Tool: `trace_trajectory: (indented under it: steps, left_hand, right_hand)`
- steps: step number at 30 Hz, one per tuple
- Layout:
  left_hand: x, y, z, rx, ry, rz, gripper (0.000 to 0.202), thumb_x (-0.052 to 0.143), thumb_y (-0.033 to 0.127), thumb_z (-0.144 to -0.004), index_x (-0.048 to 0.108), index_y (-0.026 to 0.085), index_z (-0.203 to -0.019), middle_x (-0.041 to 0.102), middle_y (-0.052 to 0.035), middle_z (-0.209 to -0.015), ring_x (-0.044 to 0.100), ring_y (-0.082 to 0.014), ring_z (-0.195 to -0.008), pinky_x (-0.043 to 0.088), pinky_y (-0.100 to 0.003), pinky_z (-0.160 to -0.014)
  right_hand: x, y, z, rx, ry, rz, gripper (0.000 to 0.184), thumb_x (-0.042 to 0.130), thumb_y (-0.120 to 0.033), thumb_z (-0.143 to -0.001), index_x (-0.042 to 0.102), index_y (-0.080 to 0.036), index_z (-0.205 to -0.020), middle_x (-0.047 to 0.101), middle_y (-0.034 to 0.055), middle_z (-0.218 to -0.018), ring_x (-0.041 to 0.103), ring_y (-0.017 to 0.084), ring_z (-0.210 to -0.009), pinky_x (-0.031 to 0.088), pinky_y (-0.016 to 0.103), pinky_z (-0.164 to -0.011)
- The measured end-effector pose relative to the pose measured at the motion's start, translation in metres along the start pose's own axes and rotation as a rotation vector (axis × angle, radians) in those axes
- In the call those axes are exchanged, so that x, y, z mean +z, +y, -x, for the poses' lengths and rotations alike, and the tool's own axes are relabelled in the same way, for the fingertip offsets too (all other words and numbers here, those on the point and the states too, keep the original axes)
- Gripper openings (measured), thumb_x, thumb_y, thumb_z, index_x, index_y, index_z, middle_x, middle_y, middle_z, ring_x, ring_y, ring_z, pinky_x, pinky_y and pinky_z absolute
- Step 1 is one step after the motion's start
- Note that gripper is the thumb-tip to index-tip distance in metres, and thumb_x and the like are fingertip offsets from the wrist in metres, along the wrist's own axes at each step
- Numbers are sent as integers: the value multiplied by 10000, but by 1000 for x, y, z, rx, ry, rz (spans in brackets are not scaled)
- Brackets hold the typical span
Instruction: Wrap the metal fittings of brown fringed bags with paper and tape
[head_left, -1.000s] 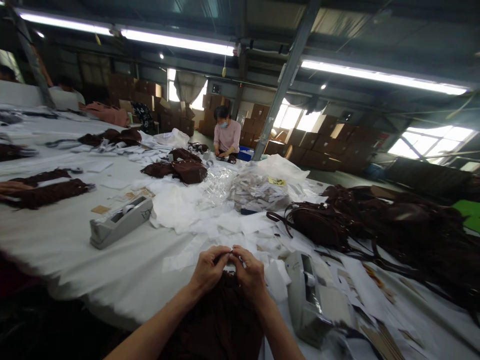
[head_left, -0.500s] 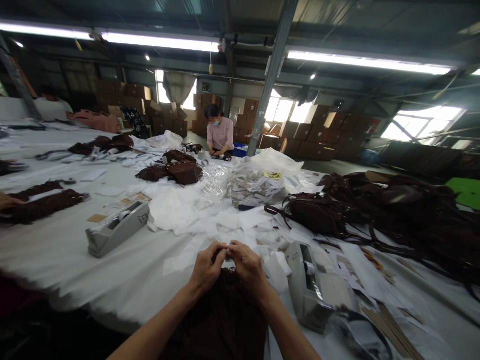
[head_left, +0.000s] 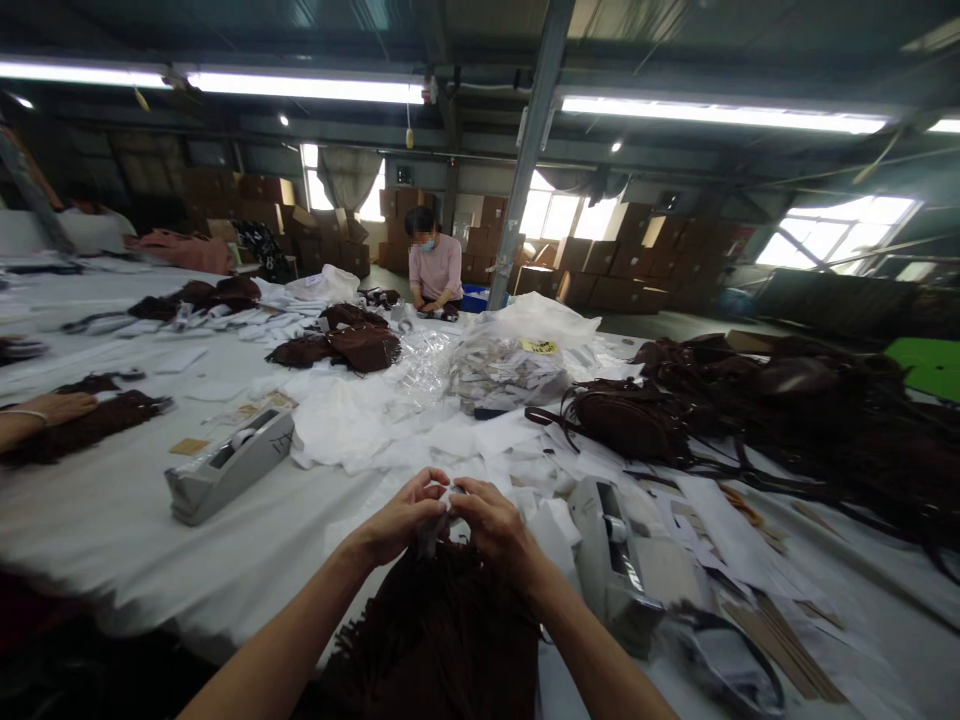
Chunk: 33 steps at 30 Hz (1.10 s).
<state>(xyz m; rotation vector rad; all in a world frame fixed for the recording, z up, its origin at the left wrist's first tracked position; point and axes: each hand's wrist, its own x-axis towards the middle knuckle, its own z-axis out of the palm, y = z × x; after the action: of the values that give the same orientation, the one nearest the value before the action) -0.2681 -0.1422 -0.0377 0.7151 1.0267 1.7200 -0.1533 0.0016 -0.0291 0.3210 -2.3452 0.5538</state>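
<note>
Just in front of me lies a dark brown fringed bag (head_left: 450, 640), its lower part cut off by the frame. Above its top edge, my left hand (head_left: 405, 515) and my right hand (head_left: 491, 520) meet fingertip to fingertip. Both are closed in a pinch around a small pale, thin piece (head_left: 448, 497), perhaps paper or film; the fingers mostly cover it. Some whitish material hangs below the left fingers against the bag. A grey tape dispenser (head_left: 615, 560) stands close to the right of my right hand.
Another tape dispenser (head_left: 229, 465) stands at the left. A co-worker's hand (head_left: 56, 408) rests on brown fringed pieces (head_left: 97, 425). Brown bags with straps (head_left: 780, 420) are heaped at the right. White paper sheets (head_left: 360, 425) cover mid-table. Across it, a person (head_left: 435, 262) works.
My left hand has shifted slightly left, its fingers a little more spread from the right's. More of the bag's fringe shows. The co-worker's hand at the left has reached further in over the brown pieces.
</note>
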Motion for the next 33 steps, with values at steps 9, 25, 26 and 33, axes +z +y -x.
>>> trace_trajectory:
  steps: [9,25,26,33]
  left_hand:
    - [-5,21,-33,-1,114,-2,545,790,263,-478,432,194,-883,564,55,-688,538,-98,-399,452,-233,-392]
    - [-7,-12,-29,297,419,-251,353,740,282,-624,426,191,-758,568,72,-728,452,-25,-418,359,-160,-400]
    - [-11,-20,-28,302,444,-251,354,739,288,-626,425,193,-759,572,71,-751,460,-26,-425,367,-164,-408]
    - [-4,-49,-23,305,396,-492,282,677,300,-675,420,203,-740,587,42,-797,606,-102,-642,420,-181,-544]
  right_hand:
    - [8,33,-13,-43,169,48,235,512,-212,-891,660,-265,-1066,694,48,-1092,699,187,-900,571,271,-805]
    - [-50,16,31,447,255,178,293,544,-322,-879,648,-223,-1135,716,77,-995,656,212,-919,507,347,-849]
    - [-68,14,51,630,361,224,322,538,-372,-870,658,-204,-1118,719,79,-961,657,215,-873,503,340,-824]
    - [-153,12,146,1378,421,126,426,592,-536,-689,725,-131,-676,689,77,-644,618,237,-690,446,303,-623]
